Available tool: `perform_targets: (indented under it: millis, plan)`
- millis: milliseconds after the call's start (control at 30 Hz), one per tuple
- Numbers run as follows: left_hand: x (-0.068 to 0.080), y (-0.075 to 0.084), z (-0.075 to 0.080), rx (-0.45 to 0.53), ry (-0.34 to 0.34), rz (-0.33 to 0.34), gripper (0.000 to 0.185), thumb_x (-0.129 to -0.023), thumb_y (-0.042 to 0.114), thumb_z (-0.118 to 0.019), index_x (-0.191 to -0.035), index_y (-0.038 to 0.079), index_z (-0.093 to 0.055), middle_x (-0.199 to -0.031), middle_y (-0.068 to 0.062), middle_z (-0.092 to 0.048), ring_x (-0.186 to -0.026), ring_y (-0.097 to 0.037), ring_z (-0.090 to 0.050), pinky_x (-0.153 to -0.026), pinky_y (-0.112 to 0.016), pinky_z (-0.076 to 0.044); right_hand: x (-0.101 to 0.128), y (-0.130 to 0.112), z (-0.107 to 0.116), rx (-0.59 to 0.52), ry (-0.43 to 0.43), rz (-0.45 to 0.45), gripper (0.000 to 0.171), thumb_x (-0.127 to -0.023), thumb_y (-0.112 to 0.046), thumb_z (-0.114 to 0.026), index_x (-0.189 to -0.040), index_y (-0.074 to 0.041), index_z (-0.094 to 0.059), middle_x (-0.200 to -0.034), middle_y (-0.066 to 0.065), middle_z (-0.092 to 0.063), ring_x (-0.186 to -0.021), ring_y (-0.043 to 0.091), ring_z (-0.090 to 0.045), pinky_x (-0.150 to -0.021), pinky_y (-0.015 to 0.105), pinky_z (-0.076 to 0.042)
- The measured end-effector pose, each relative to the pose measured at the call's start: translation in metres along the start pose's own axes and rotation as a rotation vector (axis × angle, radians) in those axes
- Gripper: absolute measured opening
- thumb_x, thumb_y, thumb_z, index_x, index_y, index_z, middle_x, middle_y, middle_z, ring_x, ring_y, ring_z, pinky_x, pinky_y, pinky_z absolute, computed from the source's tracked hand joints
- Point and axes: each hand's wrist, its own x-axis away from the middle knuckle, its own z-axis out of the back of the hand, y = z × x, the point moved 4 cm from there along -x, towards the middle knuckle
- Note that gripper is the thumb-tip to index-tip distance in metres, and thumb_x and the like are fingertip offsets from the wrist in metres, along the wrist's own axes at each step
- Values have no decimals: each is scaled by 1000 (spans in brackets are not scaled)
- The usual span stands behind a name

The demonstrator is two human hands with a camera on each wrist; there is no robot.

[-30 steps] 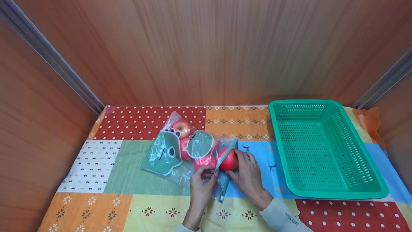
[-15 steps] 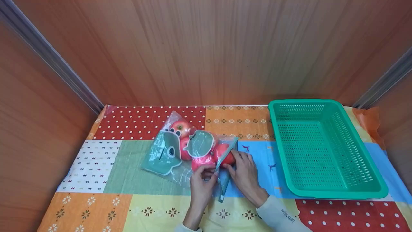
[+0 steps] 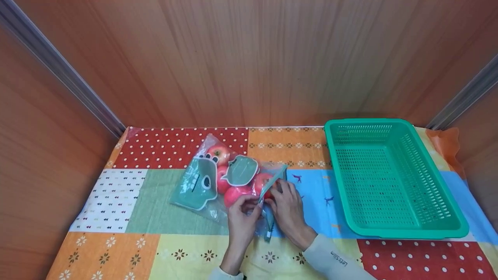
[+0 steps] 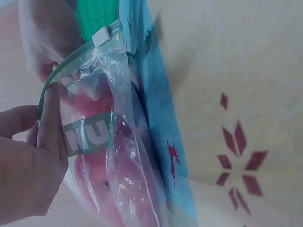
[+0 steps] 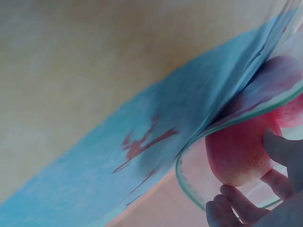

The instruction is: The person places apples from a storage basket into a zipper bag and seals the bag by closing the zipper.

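While flat, mouth rightward: bag [image 3: 218,182] pinched by left fingers [image 3: 249,204], apple [image 3: 262,182] in right [image 3: 286,202].

Person: two bare hands, long pale sleeves.
Left hand [image 3: 242,217] and right hand [image 3: 288,212] carry no gloves or rings. Right sleeve [image 3: 334,262] is light grey-cream, with small dark lettering along the forearm; left cuff [image 3: 225,275] shows at the 6 o'clock frame edge.
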Motion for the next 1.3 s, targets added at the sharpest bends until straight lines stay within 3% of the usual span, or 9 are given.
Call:
perform_targets:
  millis: [167, 400, 667, 833, 1000, 1300]
  plan:
    - [0, 0, 0, 11, -5, 3, 21, -91, -4, -75, -111, 2, -73, -100, -10, -71, -87, -22, -71, -68, -28, -63, -1, -2, -3, -4, 24, 25, 32, -85, -18, -88, -115, -10, -81, -129, 15, -65, -121, 36, -60, -92, 54, -59]
    - [2, -3, 1, 13, -6, 0, 21, -91, -4, -76, -111, 2, -74, -99, -10, -72, -85, -21, -71, -68, -27, -63, -1, -2, -1, 13, -4, 91, 41, -83, -19, -91, -122, -15, -80, -129, 14, -65, -120, 36, -59, -95, 53, -58]
    - [2, -5, 2, 18, -16, 10, 21, -92, -3, -76, -112, 2, -73, -99, -11, -72, -84, -21, -71, -68, -28, -63, 6, 4, 10, -83, -101, 98, 49, -84, -17, -90, -131, -15, -76, -142, 11, -63, -130, 35, -56, -105, 53, -54]
    - [2, -4, 2, 23, -20, 4, 21, -92, -4, -75, -112, 2, -73, -99, -11, -72, -84, -21, -70, -67, -28, -63, 6, 13, 22, -115, -4, 57, 42, -86, -14, -89, -125, -8, -77, -137, 14, -66, -127, 35, -59, -103, 53, -55]
    - [3, -4, 2, 34, -17, 8, 21, -92, -3, -76, -112, 3, -73, -100, -11, -71, -85, -21, -70, -67, -28, -63, -2, 26, 31, -106, 97, 5, 44, -87, -7, -86, -130, -6, -74, -135, 15, -67, -124, 35, -60, -102, 53, -55]
    - [3, -4, 2, 34, -14, 20, 21, -92, -5, -75, -112, 2, -73, -99, -11, -71, -85, -22, -71, -67, -28, -63, -23, 38, 27, -103, 135, -4, 44, -90, 8, -76, -132, -6, -73, -135, 17, -64, -122, 37, -60, -100, 54, -56]
